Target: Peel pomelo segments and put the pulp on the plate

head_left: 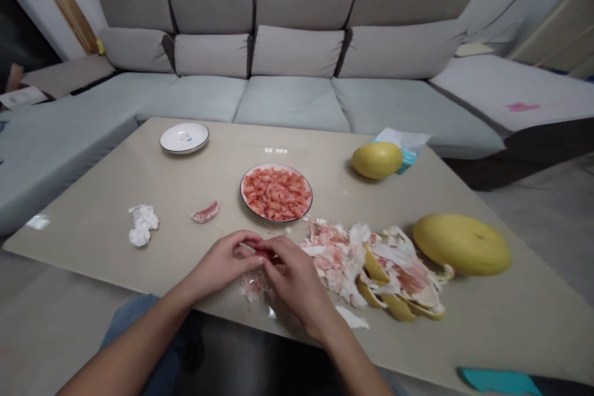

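My left hand (223, 262) and my right hand (293, 275) meet over the near edge of the beige table (116, 198), fingers pinched together on a pink pomelo segment (260, 255) held between them. Scraps of membrane (253, 288) lie just under the hands. Beyond them stands a plate (276, 192) filled with peeled pink pomelo pieces. One unpeeled segment (205, 212) lies to the left of that plate. A heap of peel and pith (371, 263) sits right of my right hand.
Two whole yellow pomelos rest on the table's right side, one near (461, 244), one far (377, 159) beside a tissue pack (404, 147). An empty white dish (184, 137) and a crumpled tissue (143, 224) lie left. A grey sofa (288, 74) stretches behind.
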### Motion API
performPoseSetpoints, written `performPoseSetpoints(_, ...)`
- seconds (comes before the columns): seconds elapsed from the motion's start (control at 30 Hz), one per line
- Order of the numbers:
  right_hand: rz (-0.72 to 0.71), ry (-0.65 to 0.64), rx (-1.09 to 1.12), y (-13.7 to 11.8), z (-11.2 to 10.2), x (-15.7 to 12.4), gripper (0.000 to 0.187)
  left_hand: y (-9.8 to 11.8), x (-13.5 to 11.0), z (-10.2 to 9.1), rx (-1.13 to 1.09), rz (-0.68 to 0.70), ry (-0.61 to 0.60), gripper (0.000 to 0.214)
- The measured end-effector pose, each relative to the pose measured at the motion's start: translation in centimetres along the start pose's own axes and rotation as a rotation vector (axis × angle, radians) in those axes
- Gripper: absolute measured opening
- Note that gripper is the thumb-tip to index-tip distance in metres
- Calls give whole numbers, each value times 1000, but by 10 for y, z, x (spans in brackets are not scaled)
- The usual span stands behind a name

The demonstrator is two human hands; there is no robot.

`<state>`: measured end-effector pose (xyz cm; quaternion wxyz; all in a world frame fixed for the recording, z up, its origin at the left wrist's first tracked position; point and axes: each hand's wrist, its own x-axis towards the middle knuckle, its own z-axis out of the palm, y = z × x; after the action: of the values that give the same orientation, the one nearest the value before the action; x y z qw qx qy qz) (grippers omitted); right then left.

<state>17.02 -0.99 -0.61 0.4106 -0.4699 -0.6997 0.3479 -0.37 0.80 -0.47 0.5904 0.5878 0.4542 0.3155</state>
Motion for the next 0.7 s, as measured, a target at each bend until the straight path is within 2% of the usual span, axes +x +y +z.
performPoseSetpoints(0.1, 23, 4, 51, -3, 1, 0, 22, 0, 1, 0, -183, -55, -46, 36)
performPoseSetpoints(0.2, 125, 25, 205, -8, 0, 0, 23, 5, 2, -1, -287, -94, 5, 36)
performPoseSetpoints(0.37, 255, 48, 267, -9, -4, 1, 20, 10, 0, -2, -332, -130, 56, 33)
performPoseSetpoints(0.5, 265, 17, 232, -7, -5, 1, 12, 8, -1, -2, -344, -106, 46, 30)
performPoseSetpoints(0.7, 283, 31, 275, -11, -5, 1, 17, 8, -3, -1, -339, -94, 54, 28)
